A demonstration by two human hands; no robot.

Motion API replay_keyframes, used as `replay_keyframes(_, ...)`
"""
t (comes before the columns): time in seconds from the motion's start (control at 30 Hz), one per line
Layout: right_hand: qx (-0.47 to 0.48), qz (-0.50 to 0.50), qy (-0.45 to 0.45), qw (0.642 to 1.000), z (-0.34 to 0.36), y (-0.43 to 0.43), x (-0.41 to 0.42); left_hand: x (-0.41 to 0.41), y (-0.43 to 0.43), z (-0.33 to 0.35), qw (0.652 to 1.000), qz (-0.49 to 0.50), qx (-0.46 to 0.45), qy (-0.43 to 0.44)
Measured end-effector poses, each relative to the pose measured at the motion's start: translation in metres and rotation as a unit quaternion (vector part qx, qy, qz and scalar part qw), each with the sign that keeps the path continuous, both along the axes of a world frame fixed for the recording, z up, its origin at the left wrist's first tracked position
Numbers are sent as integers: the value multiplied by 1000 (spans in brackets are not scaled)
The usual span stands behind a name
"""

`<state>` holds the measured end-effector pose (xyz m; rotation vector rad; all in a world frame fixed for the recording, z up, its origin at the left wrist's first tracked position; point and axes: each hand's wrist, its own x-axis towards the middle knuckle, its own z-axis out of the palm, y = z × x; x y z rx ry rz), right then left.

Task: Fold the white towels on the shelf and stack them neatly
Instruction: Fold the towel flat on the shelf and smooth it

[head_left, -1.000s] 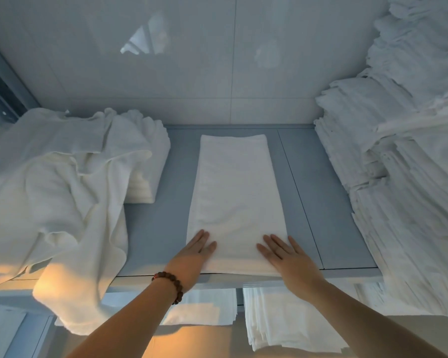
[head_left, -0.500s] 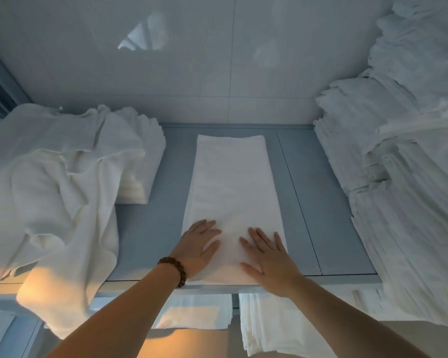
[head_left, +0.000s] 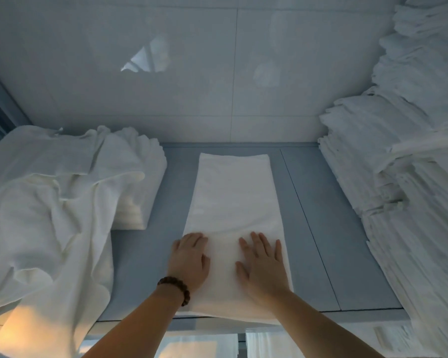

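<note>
Folded towel point(head_left: 232, 202) lies lengthwise mid-shelf point(head_left: 321, 228), near end overhanging the front edge. Left hand point(head_left: 189, 262) and right hand point(head_left: 263, 264), palms flat and fingers spread, gripping nothing, now press farther up the towel than 0.5 s ago. Left fingers have curled slightly.
</note>
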<state>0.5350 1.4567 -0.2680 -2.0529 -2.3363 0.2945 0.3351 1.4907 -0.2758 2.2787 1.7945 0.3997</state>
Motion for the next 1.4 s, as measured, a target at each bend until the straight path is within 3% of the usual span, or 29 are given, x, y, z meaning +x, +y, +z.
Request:
replay_keyframes(0.27, 21, 21, -16, 999, -14, 10, -15, 10, 5, -20, 998, -41, -15, 50)
replay_keyframes(0.67, 6, 80, -39, 996, -15, -45, 9, 29, -79, -14, 999, -16, -33, 9)
replay_keyframes(1.03, 12, 79, -25, 996, -18, -48, 11, 18, -2, 10, 990, -75, -33, -119)
replay_keyframes(1.3, 15, 77, -5, 997, -15, -49, 9, 7, 16, 1, 998, -13, -44, 36)
replay_keyframes(1.4, 18, 89, -13, 996, -11, -52, 9, 14, 10, 3, 996, 38, 11, 86)
